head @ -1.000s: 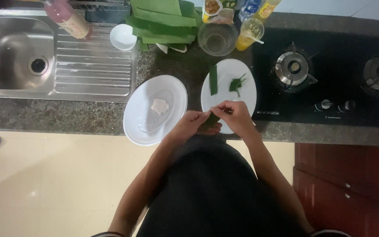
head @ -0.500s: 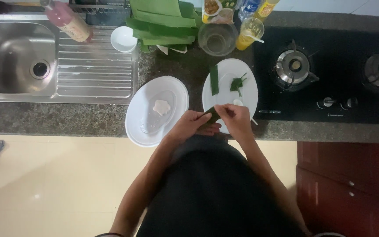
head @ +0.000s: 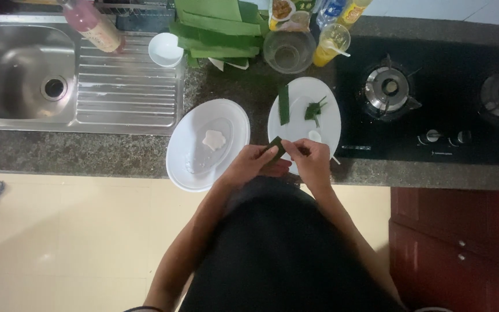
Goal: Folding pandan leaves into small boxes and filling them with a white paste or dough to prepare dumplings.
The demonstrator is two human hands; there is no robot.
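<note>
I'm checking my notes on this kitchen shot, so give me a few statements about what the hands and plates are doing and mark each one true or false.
1. Both hands, left hand and right hand, hold a green leaf piece. True.
2. The oval white dish is bare. False: a small white lump lies in it.
3. A leaf strip lies on the round white plate. True.
4. The glass bowl sits in the sink. False: it stands on the counter behind the round white plate.
</note>
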